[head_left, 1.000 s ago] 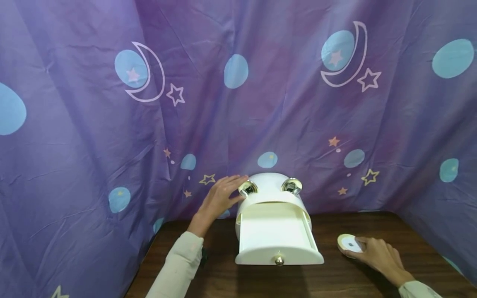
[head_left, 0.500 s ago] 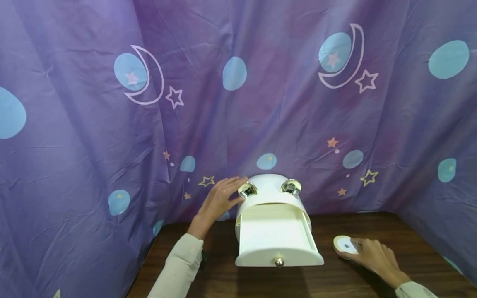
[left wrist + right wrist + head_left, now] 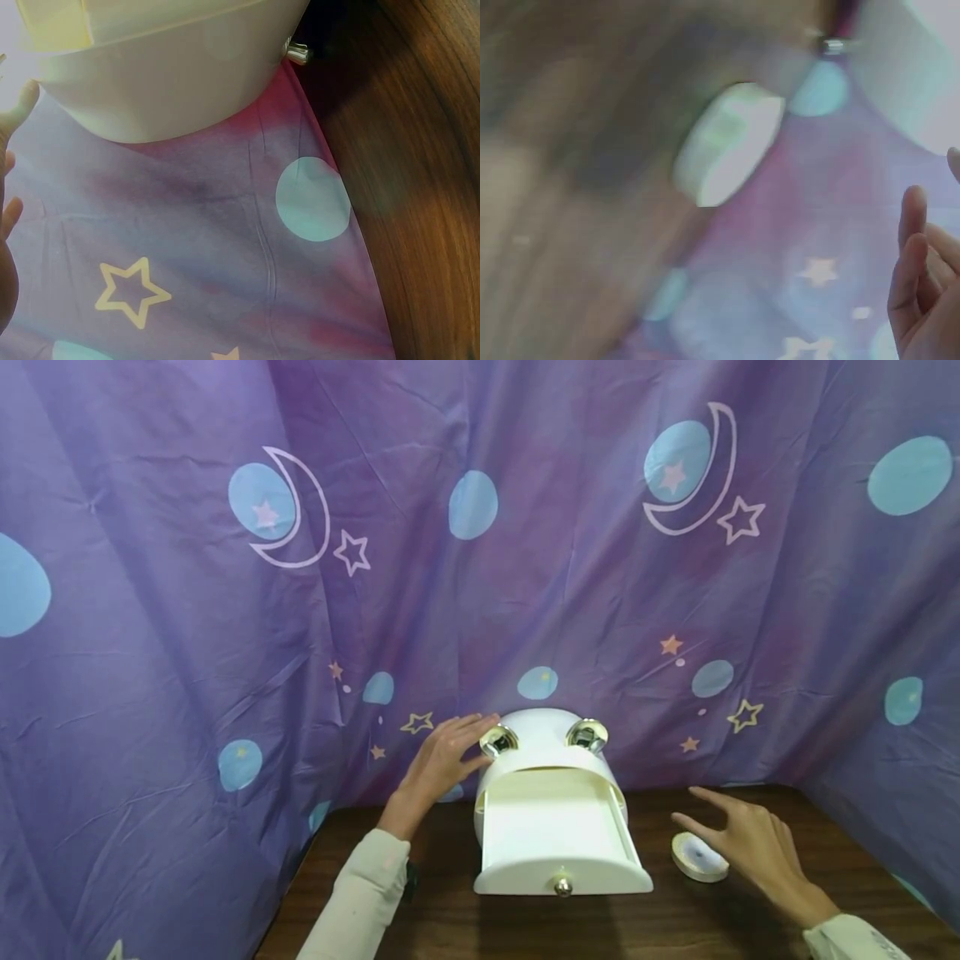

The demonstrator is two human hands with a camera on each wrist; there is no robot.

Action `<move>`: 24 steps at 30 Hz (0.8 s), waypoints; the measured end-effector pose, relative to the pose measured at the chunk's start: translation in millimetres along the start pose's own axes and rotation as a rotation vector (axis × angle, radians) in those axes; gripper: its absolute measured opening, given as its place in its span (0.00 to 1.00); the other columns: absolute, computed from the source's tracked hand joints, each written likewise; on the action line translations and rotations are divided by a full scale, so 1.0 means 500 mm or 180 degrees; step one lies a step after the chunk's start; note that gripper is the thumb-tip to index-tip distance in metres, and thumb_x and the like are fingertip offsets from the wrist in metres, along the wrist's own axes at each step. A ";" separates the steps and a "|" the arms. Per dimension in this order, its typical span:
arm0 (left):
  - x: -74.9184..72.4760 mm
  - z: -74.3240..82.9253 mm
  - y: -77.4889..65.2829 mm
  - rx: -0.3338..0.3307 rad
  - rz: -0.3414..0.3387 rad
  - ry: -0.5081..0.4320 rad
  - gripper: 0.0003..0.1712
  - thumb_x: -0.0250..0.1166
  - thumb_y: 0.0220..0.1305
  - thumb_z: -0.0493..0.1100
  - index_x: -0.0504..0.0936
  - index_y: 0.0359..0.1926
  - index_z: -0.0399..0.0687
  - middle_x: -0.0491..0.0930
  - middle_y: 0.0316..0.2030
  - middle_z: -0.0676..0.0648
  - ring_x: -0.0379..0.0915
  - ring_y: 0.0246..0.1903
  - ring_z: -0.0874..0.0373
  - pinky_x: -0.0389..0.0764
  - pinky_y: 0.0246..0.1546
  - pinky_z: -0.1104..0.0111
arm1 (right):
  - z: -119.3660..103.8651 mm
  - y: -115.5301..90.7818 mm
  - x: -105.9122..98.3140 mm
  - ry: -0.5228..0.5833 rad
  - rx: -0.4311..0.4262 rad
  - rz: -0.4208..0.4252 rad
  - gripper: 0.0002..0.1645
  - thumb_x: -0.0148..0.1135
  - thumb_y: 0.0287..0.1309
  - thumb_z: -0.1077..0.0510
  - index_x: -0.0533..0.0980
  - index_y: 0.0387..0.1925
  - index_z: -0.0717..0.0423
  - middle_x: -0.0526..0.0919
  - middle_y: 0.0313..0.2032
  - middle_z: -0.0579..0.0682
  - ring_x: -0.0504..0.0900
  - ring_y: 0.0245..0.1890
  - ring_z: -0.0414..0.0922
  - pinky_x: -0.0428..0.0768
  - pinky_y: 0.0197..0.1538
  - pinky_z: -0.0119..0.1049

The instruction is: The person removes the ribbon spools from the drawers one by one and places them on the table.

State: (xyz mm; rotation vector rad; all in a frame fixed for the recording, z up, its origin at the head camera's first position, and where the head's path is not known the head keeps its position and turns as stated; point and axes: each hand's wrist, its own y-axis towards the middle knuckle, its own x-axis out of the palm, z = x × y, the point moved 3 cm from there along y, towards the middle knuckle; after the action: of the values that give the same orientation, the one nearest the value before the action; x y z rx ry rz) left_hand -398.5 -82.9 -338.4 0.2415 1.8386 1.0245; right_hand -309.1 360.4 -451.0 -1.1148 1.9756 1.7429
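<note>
In the head view, a white rounded box (image 3: 543,735) stands mid-table with two shiny metal-rimmed round fittings on top. Its drawer (image 3: 558,831) is pulled out toward me and bare inside, with a gold knob (image 3: 562,887) on the front. My left hand (image 3: 444,758) rests against the box's left side, fingers extended beside the left fitting (image 3: 499,741). To the right of the drawer, a round ribbon-like roll (image 3: 701,857) with a white face and pale gold edge lies flat on the table. Just above it hovers my right hand (image 3: 757,847), fingers and thumb spread, holding nothing.
A dark wood table (image 3: 442,918) carries everything. Behind it and at both sides hangs a purple curtain (image 3: 585,593) with moons and stars, close behind the box. A small dark object (image 3: 409,881) shows by the left sleeve.
My right hand shifted the roll slightly left, then let go of it and lifted off with fingers spread. My left hand, the box and its drawer have stayed put.
</note>
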 end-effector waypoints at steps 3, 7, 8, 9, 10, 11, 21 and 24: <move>0.000 -0.001 -0.001 -0.0003 -0.0010 0.0002 0.42 0.82 0.55 0.45 0.77 0.71 0.45 0.79 0.67 0.47 0.77 0.64 0.48 0.78 0.65 0.48 | -0.048 0.019 -0.030 0.0042 -0.0371 0.0397 0.36 0.86 0.39 0.41 0.87 0.53 0.46 0.59 0.11 0.34 0.49 0.12 0.27 0.57 0.10 0.27; 0.001 -0.002 -0.001 0.0009 0.0009 0.0012 0.42 0.81 0.56 0.45 0.77 0.70 0.46 0.79 0.67 0.48 0.77 0.64 0.48 0.78 0.65 0.49 | -0.111 0.036 -0.062 0.0166 -0.0694 0.0672 0.36 0.87 0.34 0.45 0.88 0.52 0.44 0.54 0.11 0.26 0.49 0.13 0.22 0.57 0.12 0.25; 0.001 -0.003 -0.002 0.0008 0.0014 0.0005 0.42 0.82 0.55 0.45 0.77 0.70 0.46 0.79 0.67 0.48 0.77 0.64 0.48 0.78 0.65 0.48 | -0.126 0.037 -0.068 0.0222 -0.0742 0.0693 0.36 0.87 0.34 0.46 0.88 0.52 0.44 0.57 0.11 0.26 0.51 0.12 0.21 0.58 0.11 0.24; 0.002 -0.003 -0.002 0.0013 0.0018 0.0005 0.42 0.82 0.55 0.45 0.77 0.71 0.46 0.79 0.66 0.47 0.77 0.64 0.48 0.78 0.65 0.48 | -0.141 0.038 -0.074 0.0277 -0.0794 0.0712 0.35 0.87 0.34 0.47 0.88 0.52 0.44 0.60 0.10 0.25 0.53 0.12 0.21 0.59 0.11 0.24; 0.003 -0.002 0.000 0.0020 0.0017 0.0010 0.42 0.82 0.55 0.45 0.77 0.71 0.46 0.79 0.67 0.47 0.77 0.64 0.48 0.78 0.65 0.48 | -0.154 0.038 -0.080 0.0326 -0.0841 0.0735 0.35 0.87 0.34 0.48 0.88 0.52 0.44 0.64 0.10 0.26 0.56 0.12 0.20 0.60 0.12 0.24; 0.004 -0.001 0.001 0.0023 0.0013 0.0014 0.42 0.82 0.55 0.45 0.77 0.71 0.46 0.79 0.67 0.47 0.77 0.64 0.48 0.78 0.65 0.48 | -0.166 0.037 -0.085 0.0388 -0.0880 0.0747 0.34 0.87 0.35 0.49 0.88 0.52 0.44 0.67 0.10 0.26 0.58 0.12 0.20 0.62 0.12 0.24; 0.004 0.004 0.002 -0.0029 -0.0023 0.0093 0.42 0.82 0.54 0.45 0.77 0.70 0.46 0.79 0.66 0.48 0.77 0.64 0.49 0.78 0.66 0.50 | -0.286 0.026 -0.123 0.0805 -0.1472 0.1195 0.28 0.65 0.64 0.30 0.90 0.48 0.46 0.85 0.21 0.34 0.65 0.15 0.19 0.64 0.13 0.21; 0.001 0.004 0.000 -0.0038 -0.0002 0.0107 0.42 0.83 0.54 0.44 0.78 0.70 0.46 0.79 0.66 0.47 0.78 0.63 0.49 0.78 0.66 0.50 | -0.325 0.025 -0.137 0.0964 -0.1743 0.1345 0.28 0.64 0.66 0.32 0.90 0.44 0.49 0.90 0.27 0.41 0.65 0.14 0.19 0.64 0.13 0.18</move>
State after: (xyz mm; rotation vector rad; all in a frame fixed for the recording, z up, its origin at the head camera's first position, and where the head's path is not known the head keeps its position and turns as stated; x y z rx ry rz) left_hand -396.9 -81.4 -339.1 0.2177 1.8622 1.0447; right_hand -227.9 233.2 -359.4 -1.2437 2.0765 2.5850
